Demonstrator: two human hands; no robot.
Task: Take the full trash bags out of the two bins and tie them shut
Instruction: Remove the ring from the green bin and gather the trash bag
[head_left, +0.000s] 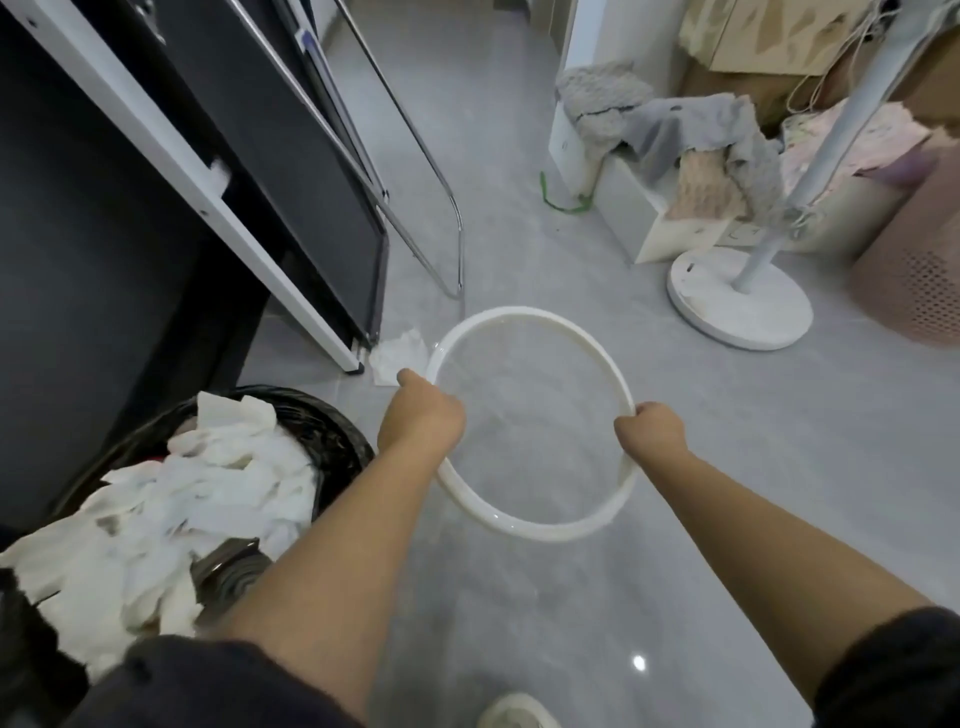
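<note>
head view: a white ring (540, 531) is gripped on opposite sides, with the left hand (421, 415) and the right hand (652, 428) each curled closed around its edge, and is held above the floor (519, 156). it is judged to be a bag-retaining hoop. the black trash bag (322, 431) is located at lower left, heaped with white paper waste (218, 493), not yet lifted out and not yet tied. a second bin is not shown. both removals and both knots are judged outstanding.

You stand in a home: grey tiled floor (519, 156), pink laundry basket (914, 291), fan base (737, 312), folded drying rack (461, 249).
</note>
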